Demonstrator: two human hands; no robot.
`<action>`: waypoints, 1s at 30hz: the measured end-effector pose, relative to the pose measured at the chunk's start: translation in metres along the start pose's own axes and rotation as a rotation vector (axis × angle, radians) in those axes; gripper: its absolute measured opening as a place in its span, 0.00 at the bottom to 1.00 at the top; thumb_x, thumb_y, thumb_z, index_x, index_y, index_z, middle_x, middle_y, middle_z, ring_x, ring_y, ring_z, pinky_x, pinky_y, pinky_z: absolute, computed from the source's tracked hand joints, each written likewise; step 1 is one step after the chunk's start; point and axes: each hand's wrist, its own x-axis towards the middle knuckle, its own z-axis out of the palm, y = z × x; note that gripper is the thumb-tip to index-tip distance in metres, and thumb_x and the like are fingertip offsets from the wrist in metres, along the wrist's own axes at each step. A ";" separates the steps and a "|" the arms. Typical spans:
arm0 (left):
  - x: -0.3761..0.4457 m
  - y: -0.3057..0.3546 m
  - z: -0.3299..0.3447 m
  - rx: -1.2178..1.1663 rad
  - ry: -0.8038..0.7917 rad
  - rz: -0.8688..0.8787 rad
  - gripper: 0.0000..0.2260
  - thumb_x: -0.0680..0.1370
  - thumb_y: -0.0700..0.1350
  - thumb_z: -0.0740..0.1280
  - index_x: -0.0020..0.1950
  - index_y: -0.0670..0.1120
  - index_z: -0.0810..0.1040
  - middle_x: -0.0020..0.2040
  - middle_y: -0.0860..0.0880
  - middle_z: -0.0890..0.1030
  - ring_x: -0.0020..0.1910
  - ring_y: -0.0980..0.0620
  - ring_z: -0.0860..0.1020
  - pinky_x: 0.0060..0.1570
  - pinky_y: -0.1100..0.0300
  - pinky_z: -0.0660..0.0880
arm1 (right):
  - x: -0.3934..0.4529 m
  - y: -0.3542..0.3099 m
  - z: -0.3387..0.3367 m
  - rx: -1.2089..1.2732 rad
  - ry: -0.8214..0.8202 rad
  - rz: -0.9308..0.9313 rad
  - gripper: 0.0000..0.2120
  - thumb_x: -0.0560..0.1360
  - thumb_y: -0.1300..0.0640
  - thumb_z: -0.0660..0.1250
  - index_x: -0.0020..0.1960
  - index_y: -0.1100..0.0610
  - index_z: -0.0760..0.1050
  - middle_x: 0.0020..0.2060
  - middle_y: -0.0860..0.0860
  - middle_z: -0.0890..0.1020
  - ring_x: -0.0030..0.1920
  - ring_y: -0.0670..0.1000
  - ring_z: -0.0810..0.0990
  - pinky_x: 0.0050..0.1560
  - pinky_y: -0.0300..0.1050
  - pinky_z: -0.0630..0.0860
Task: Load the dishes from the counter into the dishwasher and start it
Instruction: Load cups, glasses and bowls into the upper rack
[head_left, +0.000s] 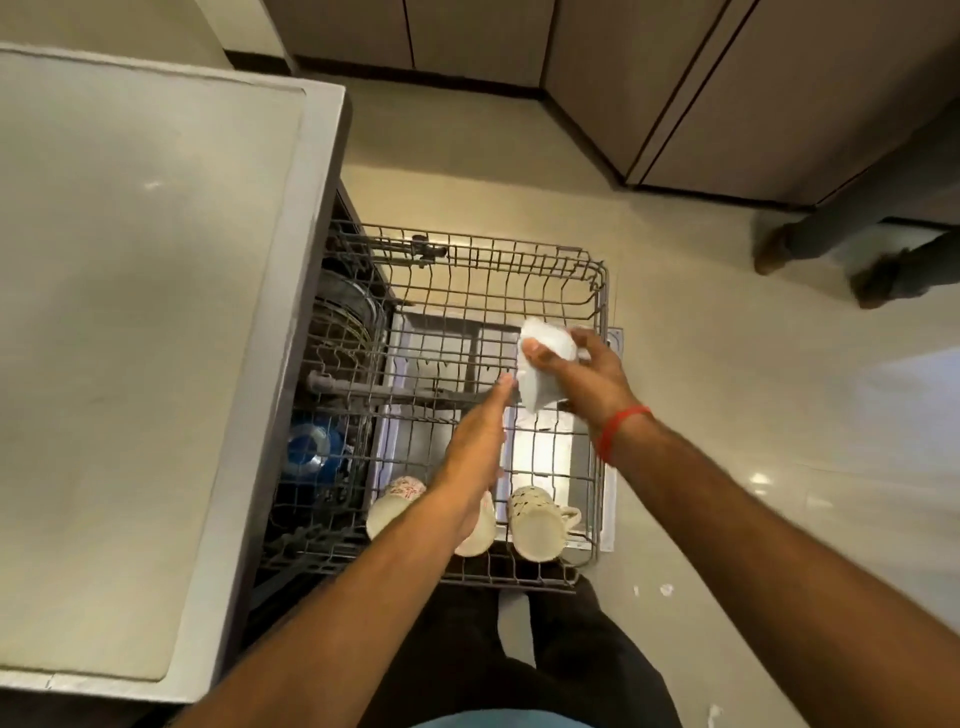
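The dishwasher's upper wire rack (597, 280) is pulled out over the open door (550, 447). My right hand (582, 374) grips a white cup (535, 384) above the rack's right side. My left hand (478, 447) stretches forward with straight fingers, its fingertips next to the white cup. Three cream patterned mugs lie in the rack's near row: one on the left (389, 512), one in the middle (480, 535) partly hidden under my left wrist, one on the right (537, 525).
A pale countertop (140, 338) fills the left side. The lower rack (332, 364) inside the machine holds plates and a blue item (311, 447). Another person's feet (831, 265) stand on the floor at the right, near the beige cabinets (727, 93).
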 end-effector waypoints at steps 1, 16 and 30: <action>0.005 0.000 0.002 -0.014 0.012 -0.005 0.31 0.75 0.74 0.58 0.75 0.63 0.67 0.77 0.51 0.68 0.72 0.50 0.71 0.70 0.41 0.70 | 0.020 -0.003 0.001 -0.056 0.027 -0.009 0.34 0.69 0.51 0.79 0.70 0.49 0.69 0.65 0.54 0.75 0.60 0.56 0.78 0.52 0.53 0.82; 0.050 -0.029 -0.003 -0.143 0.048 -0.096 0.35 0.72 0.70 0.58 0.74 0.54 0.72 0.71 0.53 0.75 0.66 0.54 0.76 0.69 0.48 0.74 | 0.204 0.029 0.022 -0.751 0.304 -0.174 0.36 0.62 0.46 0.83 0.64 0.50 0.70 0.61 0.54 0.78 0.66 0.60 0.69 0.60 0.54 0.75; 0.061 -0.040 -0.010 -0.185 0.085 -0.062 0.22 0.79 0.67 0.57 0.63 0.59 0.81 0.65 0.54 0.81 0.62 0.56 0.81 0.64 0.50 0.77 | 0.225 0.042 0.014 -0.708 0.245 -0.246 0.31 0.72 0.51 0.76 0.72 0.54 0.72 0.67 0.54 0.77 0.67 0.58 0.74 0.69 0.55 0.73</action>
